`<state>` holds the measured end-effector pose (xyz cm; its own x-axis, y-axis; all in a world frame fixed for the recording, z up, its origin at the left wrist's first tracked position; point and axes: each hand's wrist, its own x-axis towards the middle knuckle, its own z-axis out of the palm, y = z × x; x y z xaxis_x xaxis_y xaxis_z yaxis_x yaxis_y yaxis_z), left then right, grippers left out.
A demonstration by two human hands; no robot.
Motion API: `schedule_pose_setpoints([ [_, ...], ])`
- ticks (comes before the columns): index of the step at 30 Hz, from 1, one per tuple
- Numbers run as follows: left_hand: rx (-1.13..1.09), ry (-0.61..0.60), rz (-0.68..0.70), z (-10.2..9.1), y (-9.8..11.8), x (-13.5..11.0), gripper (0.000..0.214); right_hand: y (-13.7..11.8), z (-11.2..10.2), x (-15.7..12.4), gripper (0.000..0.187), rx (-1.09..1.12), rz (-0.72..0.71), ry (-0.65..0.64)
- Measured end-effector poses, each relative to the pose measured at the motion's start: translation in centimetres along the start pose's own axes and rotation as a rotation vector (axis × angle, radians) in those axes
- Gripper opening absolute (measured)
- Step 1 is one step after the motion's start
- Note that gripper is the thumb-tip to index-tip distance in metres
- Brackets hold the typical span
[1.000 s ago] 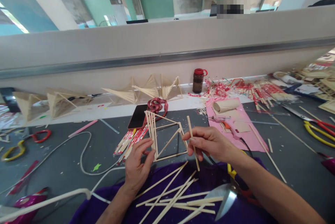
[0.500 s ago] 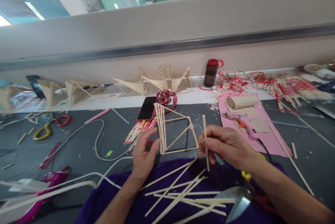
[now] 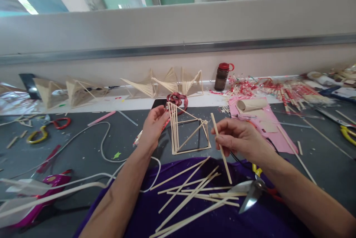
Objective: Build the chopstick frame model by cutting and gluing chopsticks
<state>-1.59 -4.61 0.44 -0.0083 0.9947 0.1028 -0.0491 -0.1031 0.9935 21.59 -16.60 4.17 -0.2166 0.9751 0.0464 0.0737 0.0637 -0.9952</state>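
Observation:
My right hand (image 3: 236, 137) pinches a thin wooden stick (image 3: 222, 150) between thumb and fingers, tilted with its lower end over the purple cloth. My left hand (image 3: 152, 128) has its fingers bent and thumb apart, close to the upper left corner of a stick frame (image 3: 174, 134); contact with it is unclear. That frame stands on the dark table, with several sticks side by side along its left edge. Loose wooden sticks (image 3: 191, 193) lie crossed on the purple cloth (image 3: 133, 212). Scissors (image 3: 254, 189) with open blades rest there, under my right forearm.
Finished stick models (image 3: 167, 82) line the wall beside a brown bottle (image 3: 221, 77). A pink sheet (image 3: 274, 139) bears a cardboard tube (image 3: 251, 104) and a partly hidden glue gun. At left are yellow-handled scissors (image 3: 37, 136), a white cable (image 3: 102, 145) and a magenta tool (image 3: 47, 197).
My left hand has moved forward to the frame's upper left corner, covering the phone and wrapped sticks. The stick in my right hand leans more, its lower end swung right. The view has shifted slightly.

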Motion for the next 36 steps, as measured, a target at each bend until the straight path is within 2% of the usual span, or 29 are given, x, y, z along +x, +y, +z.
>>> schedule_pose_setpoints([
  [7,0.056,0.015,0.051,1.1,-0.6,2.5,0.045,0.4,0.0,-0.2,0.016,-0.064,-0.032,-0.058],
  [12,0.144,-0.025,-0.007,-0.2,-0.5,2.4,0.049,1.2,0.4,0.2,0.015,-0.089,0.002,-0.097],
  [17,0.175,-0.169,-0.119,-1.3,-0.8,2.1,0.048,1.6,0.7,0.3,0.014,-0.091,0.044,-0.111],
  [21,0.202,-0.190,-0.058,-1.0,-1.4,2.4,0.042,1.5,0.6,0.2,0.016,-0.096,0.055,-0.101],
  [26,0.195,-0.194,0.091,-0.5,-1.2,2.7,0.038,1.8,0.6,0.1,0.018,-0.127,0.066,-0.092],
  [29,0.110,-0.259,0.157,-0.2,-0.8,2.6,0.039,2.4,0.9,0.3,0.018,-0.132,0.081,-0.127],
  [32,0.009,-0.326,0.178,0.0,-0.8,2.5,0.041,3.1,1.4,0.5,0.016,-0.146,0.090,-0.167],
  [36,-0.047,-0.338,0.172,0.2,-1.2,2.6,0.043,3.9,1.7,0.9,0.016,-0.201,0.061,-0.171],
])
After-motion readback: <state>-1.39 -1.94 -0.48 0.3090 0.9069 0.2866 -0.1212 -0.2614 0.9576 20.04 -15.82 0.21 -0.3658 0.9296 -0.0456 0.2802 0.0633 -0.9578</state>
